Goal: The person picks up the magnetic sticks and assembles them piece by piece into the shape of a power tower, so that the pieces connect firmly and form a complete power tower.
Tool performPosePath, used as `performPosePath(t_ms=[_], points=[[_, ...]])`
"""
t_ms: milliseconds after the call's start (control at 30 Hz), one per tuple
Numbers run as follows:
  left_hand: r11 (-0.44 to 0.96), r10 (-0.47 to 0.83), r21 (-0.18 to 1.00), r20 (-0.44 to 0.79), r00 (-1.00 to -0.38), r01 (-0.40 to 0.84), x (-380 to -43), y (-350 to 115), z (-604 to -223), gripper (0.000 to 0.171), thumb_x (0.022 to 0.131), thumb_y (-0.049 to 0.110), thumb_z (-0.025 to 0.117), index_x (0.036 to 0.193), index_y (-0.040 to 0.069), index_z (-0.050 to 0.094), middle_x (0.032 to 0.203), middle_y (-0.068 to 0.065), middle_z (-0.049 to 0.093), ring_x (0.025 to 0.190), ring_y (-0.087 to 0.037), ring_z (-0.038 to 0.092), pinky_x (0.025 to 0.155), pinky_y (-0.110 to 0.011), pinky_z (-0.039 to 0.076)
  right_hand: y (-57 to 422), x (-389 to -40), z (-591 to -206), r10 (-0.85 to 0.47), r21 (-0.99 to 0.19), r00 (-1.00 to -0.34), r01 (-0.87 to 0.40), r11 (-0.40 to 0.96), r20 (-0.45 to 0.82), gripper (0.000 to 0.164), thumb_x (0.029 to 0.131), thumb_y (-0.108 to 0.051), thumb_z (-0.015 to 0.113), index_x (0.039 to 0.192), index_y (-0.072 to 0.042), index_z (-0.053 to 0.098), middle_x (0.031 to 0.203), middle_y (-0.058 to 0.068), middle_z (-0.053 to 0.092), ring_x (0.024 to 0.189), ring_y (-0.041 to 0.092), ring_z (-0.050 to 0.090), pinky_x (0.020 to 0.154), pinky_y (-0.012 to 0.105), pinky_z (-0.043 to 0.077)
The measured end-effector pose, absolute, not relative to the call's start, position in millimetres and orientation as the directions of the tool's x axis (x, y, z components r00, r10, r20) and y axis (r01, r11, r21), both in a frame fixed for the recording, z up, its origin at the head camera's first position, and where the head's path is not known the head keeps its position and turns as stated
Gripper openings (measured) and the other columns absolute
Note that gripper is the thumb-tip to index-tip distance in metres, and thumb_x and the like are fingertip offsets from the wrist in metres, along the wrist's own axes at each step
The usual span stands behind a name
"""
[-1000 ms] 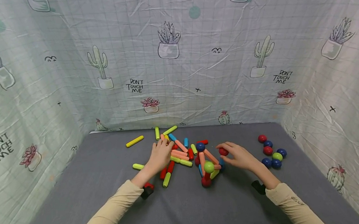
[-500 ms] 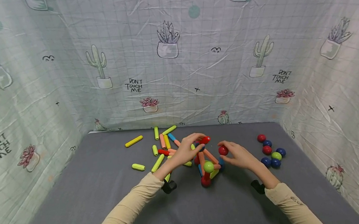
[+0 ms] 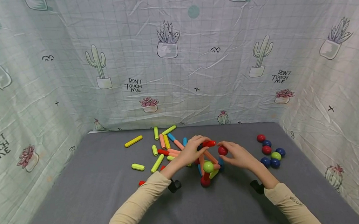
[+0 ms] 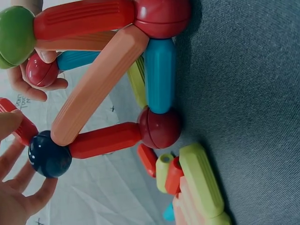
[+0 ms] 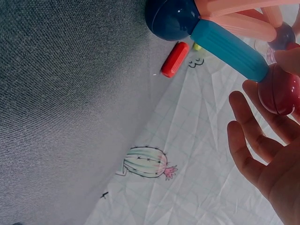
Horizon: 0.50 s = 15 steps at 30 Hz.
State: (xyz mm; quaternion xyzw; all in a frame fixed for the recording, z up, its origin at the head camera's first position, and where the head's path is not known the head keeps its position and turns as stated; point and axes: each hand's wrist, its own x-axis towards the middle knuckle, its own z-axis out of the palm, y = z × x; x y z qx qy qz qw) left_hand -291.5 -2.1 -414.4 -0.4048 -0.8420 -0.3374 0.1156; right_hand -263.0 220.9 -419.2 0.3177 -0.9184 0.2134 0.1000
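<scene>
A magnetic-looking frame of rods and balls stands on the grey table, with a lime ball (image 3: 208,167) and red ball (image 3: 205,181) at its near side. My left hand (image 3: 190,151) holds a short red rod (image 3: 211,143) at the frame's dark blue ball (image 4: 50,154). In the left wrist view, the rod's end meets that ball, and fingers rest against the ball. My right hand (image 3: 239,155) grips a red ball (image 3: 223,150). From the right wrist view, this ball sits on the upper end of a blue rod (image 5: 229,49), part of the frame.
Loose rods lie left of the frame, among them a yellow rod (image 3: 133,141) and a lime rod (image 3: 138,167). Several balls, including a lime ball (image 3: 276,156), cluster at the right. A red rod (image 5: 175,59) lies behind the frame. A patterned curtain (image 3: 176,73) surrounds the table (image 3: 78,190).
My left hand has left the rod pile and moved right with a red rod, bringing it to the frame's blue ball. The right hand has stayed at the red ball.
</scene>
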Motion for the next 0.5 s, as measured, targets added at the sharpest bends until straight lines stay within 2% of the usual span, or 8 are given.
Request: performPosePath(t_ms=[100,267,367,500], points=[[0.505,0.625,0.389,0.451,-0.637,0.770,-290.9,0.7,-412.0,0.028,0.087,0.016,0.057,0.115,0.013,0.057,0.109,-0.003,0.058,0.099,-0.016,0.053,0.081,-0.025,0.046,221.3,-263.2,-419.7,-0.537,-0.332,-0.779,-0.625,0.706,0.325,0.041,0.081,-0.016,0.065,0.118,-0.008,0.051,0.112,0.014,0.058,0.093,0.022,0.060,0.072,0.035,0.050],[0.597,0.686,0.136,0.425,-0.591,0.791,-288.8,7.1,-409.0,0.028,0.087,0.020,0.057,0.115,0.015,0.058,0.106,-0.002,0.059,0.094,-0.016,0.051,0.078,-0.025,0.045,222.3,-262.6,-420.0,-0.519,-0.331,-0.788,-0.612,0.718,0.332,0.040,0.080,-0.017,0.066,0.116,-0.006,0.052,0.109,0.014,0.059,0.092,0.024,0.060,0.071,0.036,0.051],[0.638,0.708,0.025,0.374,-0.599,0.770,-287.3,11.3,-410.0,0.028,0.087,0.022,0.057,0.115,0.019,0.058,0.105,0.001,0.058,0.093,-0.015,0.048,0.074,-0.026,0.043,224.0,-262.6,-420.4,-0.510,-0.323,-0.792,-0.605,0.728,0.335,0.039,0.080,-0.019,0.066,0.115,-0.008,0.053,0.108,0.013,0.059,0.091,0.023,0.060,0.069,0.034,0.050],[0.667,0.712,-0.051,0.339,-0.615,0.744,-286.3,15.7,-412.3,0.025,0.088,0.025,0.054,0.113,0.024,0.060,0.104,0.003,0.057,0.092,-0.014,0.047,0.073,-0.027,0.041,226.0,-262.2,-419.6,-0.509,-0.317,-0.794,-0.602,0.733,0.331,0.039,0.080,-0.023,0.066,0.115,-0.010,0.054,0.110,0.011,0.059,0.093,0.022,0.059,0.071,0.034,0.050]])
